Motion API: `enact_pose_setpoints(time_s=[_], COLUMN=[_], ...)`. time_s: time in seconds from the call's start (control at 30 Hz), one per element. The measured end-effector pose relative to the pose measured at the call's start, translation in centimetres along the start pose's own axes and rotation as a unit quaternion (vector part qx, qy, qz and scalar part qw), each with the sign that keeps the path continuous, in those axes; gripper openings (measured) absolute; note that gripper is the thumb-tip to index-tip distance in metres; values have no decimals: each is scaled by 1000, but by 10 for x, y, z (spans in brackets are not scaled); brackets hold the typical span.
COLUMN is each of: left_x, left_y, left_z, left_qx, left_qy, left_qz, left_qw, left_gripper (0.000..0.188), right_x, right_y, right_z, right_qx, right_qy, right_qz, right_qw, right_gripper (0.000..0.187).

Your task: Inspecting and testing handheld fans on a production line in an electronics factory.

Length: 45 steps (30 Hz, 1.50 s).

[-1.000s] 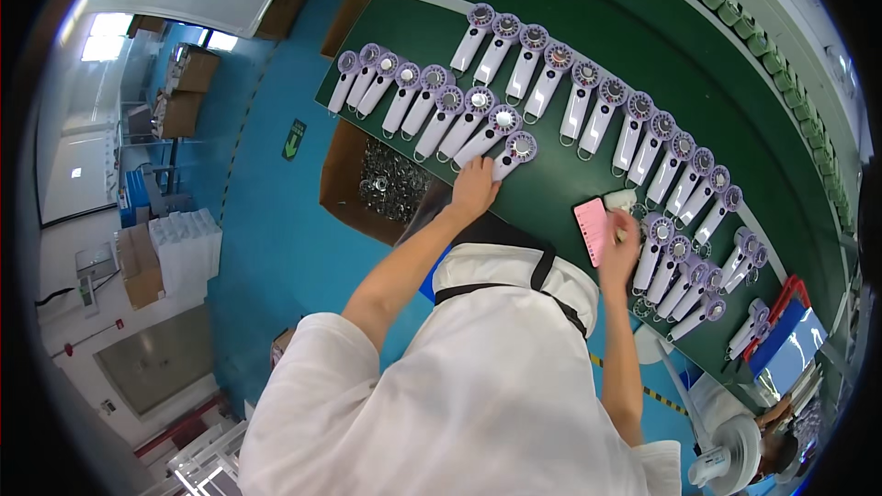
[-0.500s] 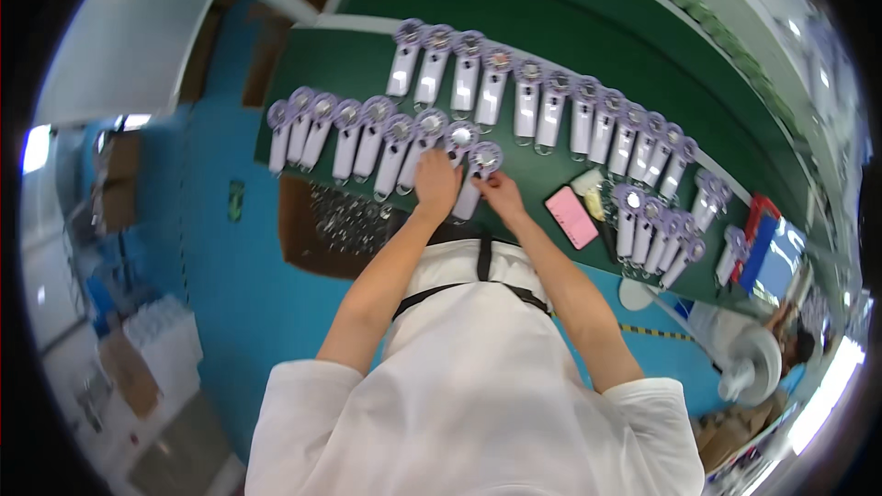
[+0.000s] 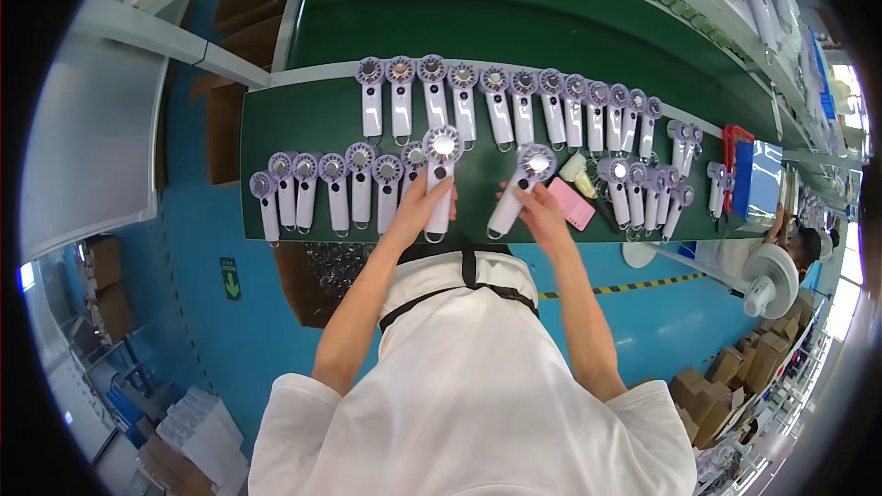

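The left hand [image 3: 418,207] is clamped on one handheld fan [image 3: 441,174], the right hand [image 3: 542,211] on a second fan [image 3: 516,191] — both held over the near edge of the green table [image 3: 303,119]. Twelve fans [image 3: 501,103] line the far edge; six more [image 3: 335,186] lie toward the near left corner. Each is lilac-white with a round grilled head. One pink pad [image 3: 570,202] lies beside the right hand. Blue floor below.

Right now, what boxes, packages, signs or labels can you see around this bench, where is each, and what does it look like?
Floor sign: small green rectangle with a white arrow, on the blue floor left of the person.
Brown cartons: cardboard boxes stacked at lower right.
Open carton: brown, under the bench's near edge, holding shiny metal parts.
White packs: stacked at lower left.
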State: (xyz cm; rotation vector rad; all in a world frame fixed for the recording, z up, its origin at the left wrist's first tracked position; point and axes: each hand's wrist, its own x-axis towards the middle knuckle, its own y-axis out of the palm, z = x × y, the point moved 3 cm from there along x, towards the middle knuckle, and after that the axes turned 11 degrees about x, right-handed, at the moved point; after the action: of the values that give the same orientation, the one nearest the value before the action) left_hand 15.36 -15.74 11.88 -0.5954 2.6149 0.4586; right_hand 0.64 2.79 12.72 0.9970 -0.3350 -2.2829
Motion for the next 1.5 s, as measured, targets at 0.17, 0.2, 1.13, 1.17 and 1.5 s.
enact_pose_setpoints(time_s=[0.17,0.2,1.13,1.17,1.5], left_x=[-21,-27,-96,-97,-107], left_y=[-19,-24,-23,-23,-27], left_z=[-21,-27,-116,-116,-118], left_qx=[-75,-91,-94,-79,-97], left_qy=[-26,-24,-7,-6,5], left_qz=[46,48,83,78,59], left_qw=[996,994,992,994,994], left_gripper=[29,30,38,38,38], right_x=[-23,-27,-80,-81,-80], right_y=[30,50,150,151,161], right_z=[9,14,31,32,36], right_qx=[77,59,24,9,-28], right_qy=[-24,-11,40,35,35], right_qz=[54,37,50,48,79], right_qw=[995,998,998,998,996], right_gripper=[39,39,37,36,38])
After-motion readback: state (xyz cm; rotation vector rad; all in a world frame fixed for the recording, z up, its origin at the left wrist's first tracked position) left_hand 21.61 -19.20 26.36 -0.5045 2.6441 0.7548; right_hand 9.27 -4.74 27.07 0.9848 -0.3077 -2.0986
